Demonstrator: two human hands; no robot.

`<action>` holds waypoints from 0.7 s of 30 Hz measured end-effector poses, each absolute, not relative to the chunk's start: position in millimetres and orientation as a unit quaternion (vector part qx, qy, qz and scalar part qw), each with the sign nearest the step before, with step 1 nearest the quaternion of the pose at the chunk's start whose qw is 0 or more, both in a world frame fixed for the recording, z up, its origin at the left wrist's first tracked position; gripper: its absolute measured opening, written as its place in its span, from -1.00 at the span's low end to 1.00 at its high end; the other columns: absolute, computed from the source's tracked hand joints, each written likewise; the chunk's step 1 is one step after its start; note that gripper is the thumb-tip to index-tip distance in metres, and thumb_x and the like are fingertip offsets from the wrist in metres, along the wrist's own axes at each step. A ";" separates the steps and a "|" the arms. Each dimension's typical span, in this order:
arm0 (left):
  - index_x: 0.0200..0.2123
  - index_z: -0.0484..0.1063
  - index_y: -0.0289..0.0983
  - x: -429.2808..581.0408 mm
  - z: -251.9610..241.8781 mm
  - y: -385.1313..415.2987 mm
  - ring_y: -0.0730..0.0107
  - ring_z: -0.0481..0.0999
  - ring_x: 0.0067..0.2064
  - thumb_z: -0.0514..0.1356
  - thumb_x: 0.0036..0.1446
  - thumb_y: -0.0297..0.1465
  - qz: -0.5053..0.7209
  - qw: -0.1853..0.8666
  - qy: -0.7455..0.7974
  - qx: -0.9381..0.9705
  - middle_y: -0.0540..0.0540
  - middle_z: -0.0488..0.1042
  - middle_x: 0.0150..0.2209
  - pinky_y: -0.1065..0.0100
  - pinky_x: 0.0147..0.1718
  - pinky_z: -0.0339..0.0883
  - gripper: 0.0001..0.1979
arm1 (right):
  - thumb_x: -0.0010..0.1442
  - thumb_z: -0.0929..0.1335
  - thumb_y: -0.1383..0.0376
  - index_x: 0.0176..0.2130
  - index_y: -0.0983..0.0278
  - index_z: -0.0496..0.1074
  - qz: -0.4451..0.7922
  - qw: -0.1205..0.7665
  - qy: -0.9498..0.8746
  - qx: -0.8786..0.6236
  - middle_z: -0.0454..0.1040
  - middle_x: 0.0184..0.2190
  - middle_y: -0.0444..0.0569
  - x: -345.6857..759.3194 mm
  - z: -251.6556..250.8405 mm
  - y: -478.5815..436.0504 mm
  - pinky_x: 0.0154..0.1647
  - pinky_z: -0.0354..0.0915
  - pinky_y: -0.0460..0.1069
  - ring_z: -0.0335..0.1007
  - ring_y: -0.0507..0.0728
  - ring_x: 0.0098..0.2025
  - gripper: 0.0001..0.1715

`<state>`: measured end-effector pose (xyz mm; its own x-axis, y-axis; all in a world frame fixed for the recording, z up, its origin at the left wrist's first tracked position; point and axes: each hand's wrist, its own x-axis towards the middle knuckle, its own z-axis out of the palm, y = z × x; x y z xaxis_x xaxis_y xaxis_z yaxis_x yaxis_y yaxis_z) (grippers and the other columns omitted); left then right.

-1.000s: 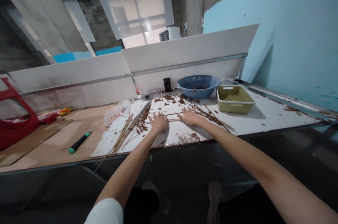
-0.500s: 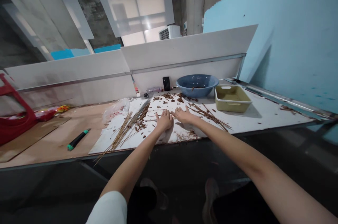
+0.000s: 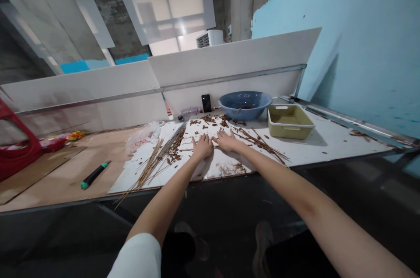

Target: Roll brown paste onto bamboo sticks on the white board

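My left hand lies flat on the white board, palm down with fingers stretched forward. Close beside it, my right hand rests the same way, fingers spread. A thin pale stick runs crosswise under my left hand; its part beneath the palms is hidden. To the left lies a bundle of thin brown sticks, its ends over the table edge. More sticks lie right of my right hand. Brown crumbly pieces are scattered beyond my fingers.
A blue basin and an olive-green tub stand at the right. A phone leans on the back panel. At left are a black-and-green utility knife, a plastic bag and a red plastic frame.
Both hands have slid slightly forward on the board, still flat. The camera view has shifted a little. The surrounding things look the same.
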<state>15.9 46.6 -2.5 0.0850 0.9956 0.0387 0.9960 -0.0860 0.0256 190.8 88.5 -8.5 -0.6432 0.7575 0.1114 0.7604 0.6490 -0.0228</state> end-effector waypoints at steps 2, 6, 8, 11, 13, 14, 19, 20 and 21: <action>0.65 0.08 -0.27 12.0 -4.7 43.2 -0.08 0.01 0.67 -0.22 0.57 -0.31 -0.019 0.004 -0.672 -0.740 -0.31 0.03 0.67 -0.53 0.56 -0.33 -0.32 | 0.60 0.24 0.09 0.59 0.05 0.24 -0.012 0.037 -0.901 -0.433 0.14 0.64 0.24 194.7 -13.9 81.7 0.58 -0.17 0.67 -0.01 0.53 0.66 -0.31; 0.66 0.07 -0.23 0.7 -18.5 27.8 -0.07 -0.01 0.68 -0.24 0.58 -0.22 -0.014 0.025 -0.655 -0.755 -0.26 0.06 0.66 -0.45 0.59 -0.37 -0.31 | 0.60 0.27 0.06 0.60 0.05 0.22 -0.033 0.017 -0.920 -0.391 0.07 0.65 0.32 209.0 -23.4 66.6 0.53 -0.21 0.73 -0.04 0.55 0.67 -0.30; 0.67 0.04 -0.22 -0.3 -18.2 27.8 -0.05 -0.03 0.69 -0.26 0.58 -0.19 -0.007 0.015 -0.656 -0.755 -0.23 0.02 0.67 -0.44 0.59 -0.37 -0.29 | 0.60 0.27 0.09 0.61 0.04 0.19 -0.029 0.010 -0.924 -0.382 0.13 0.63 0.34 210.8 -20.0 69.7 0.52 -0.18 0.74 0.02 0.53 0.65 -0.30; 0.67 0.02 -0.23 6.4 -5.5 39.3 -0.04 -0.05 0.69 -0.28 0.57 -0.16 -0.001 -0.016 -0.682 -0.731 -0.24 -0.02 0.68 -0.43 0.59 -0.30 -0.27 | 0.59 0.28 0.14 0.61 0.06 0.17 -0.012 0.003 -0.914 -0.404 0.25 0.56 0.37 203.0 -6.6 85.5 0.51 -0.14 0.75 0.10 0.52 0.62 -0.28; 0.67 0.03 -0.28 11.5 1.7 47.1 -0.05 -0.07 0.69 -0.29 0.57 -0.16 -0.007 -0.021 -0.695 -0.718 -0.28 -0.05 0.68 -0.38 0.60 -0.28 -0.26 | 0.60 0.26 0.13 0.61 0.09 0.18 -0.009 0.007 -0.906 -0.423 0.23 0.57 0.39 195.9 -1.6 93.9 0.51 -0.15 0.75 0.06 0.53 0.63 -0.29; 0.66 0.03 -0.31 12.8 2.6 49.0 -0.06 -0.08 0.70 -0.28 0.57 -0.15 -0.012 -0.017 -0.698 -0.716 -0.30 -0.06 0.68 -0.35 0.60 -0.27 -0.26 | 0.60 0.25 0.11 0.60 0.10 0.20 -0.008 0.012 -0.902 -0.431 0.19 0.59 0.38 193.6 -2.1 95.1 0.52 -0.17 0.74 0.03 0.54 0.64 -0.30; 0.63 0.11 -0.28 5.6 -14.2 39.2 -0.21 0.01 0.67 -0.23 0.57 -0.10 -0.015 0.004 -0.671 -0.741 -0.37 0.07 0.65 -0.38 0.58 -0.21 -0.26 | 0.60 0.25 -0.03 0.59 0.12 0.24 -0.011 0.021 -0.901 -0.433 0.12 0.64 0.31 202.4 -23.1 73.7 0.61 -0.19 0.60 -0.02 0.50 0.66 -0.27; 0.63 0.13 -0.25 3.6 -16.5 37.1 -0.22 0.03 0.66 -0.21 0.57 -0.09 -0.008 0.003 -0.664 -0.747 -0.36 0.09 0.64 -0.41 0.58 -0.22 -0.27 | 0.61 0.24 -0.03 0.58 0.12 0.25 -0.021 0.014 -0.907 -0.419 0.11 0.64 0.32 206.1 -25.3 69.0 0.61 -0.18 0.59 -0.02 0.50 0.67 -0.28; 0.62 0.14 -0.24 2.5 -16.9 36.2 -0.22 0.04 0.66 -0.21 0.57 -0.09 0.000 -0.001 -0.661 -0.751 -0.36 0.10 0.64 -0.43 0.57 -0.23 -0.28 | 0.62 0.23 -0.01 0.57 0.11 0.27 -0.031 0.003 -0.914 -0.404 0.10 0.64 0.34 209.3 -25.3 66.2 0.60 -0.17 0.60 -0.02 0.50 0.66 -0.31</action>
<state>2.5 36.2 -16.9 0.1268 0.9919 -0.0002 0.9919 -0.1268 0.0012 209.3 66.2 -25.3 -0.6730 0.7390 0.0312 0.7394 0.6711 0.0540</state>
